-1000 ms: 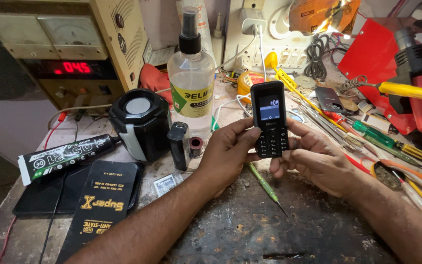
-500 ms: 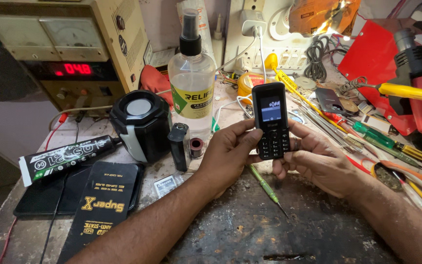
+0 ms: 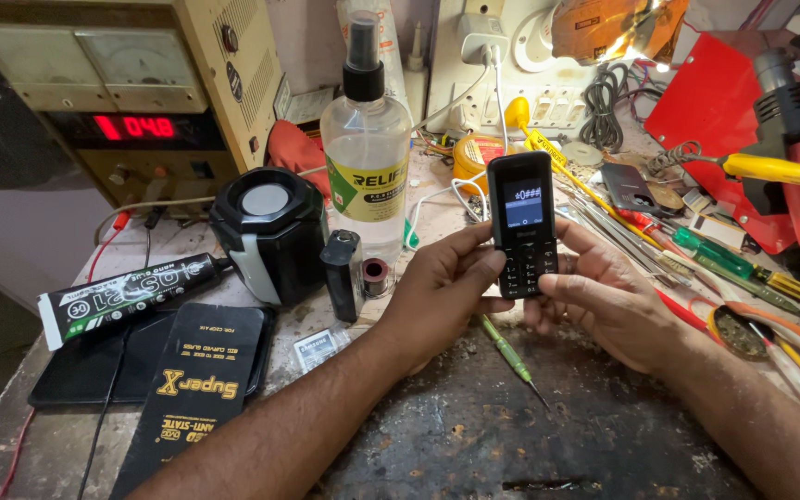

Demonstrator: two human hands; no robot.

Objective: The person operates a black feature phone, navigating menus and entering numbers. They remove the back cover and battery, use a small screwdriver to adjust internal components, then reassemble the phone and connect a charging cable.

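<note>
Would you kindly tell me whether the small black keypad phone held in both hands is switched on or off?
On. The phone stands upright between the left hand and right hand, its small screen lit with symbols showing.

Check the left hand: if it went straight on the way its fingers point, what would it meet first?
The left hand points right, fingers wrapped on the black keypad phone. Straight on, it would likely meet the right hand holding the phone's other side; depth looks close.
</note>
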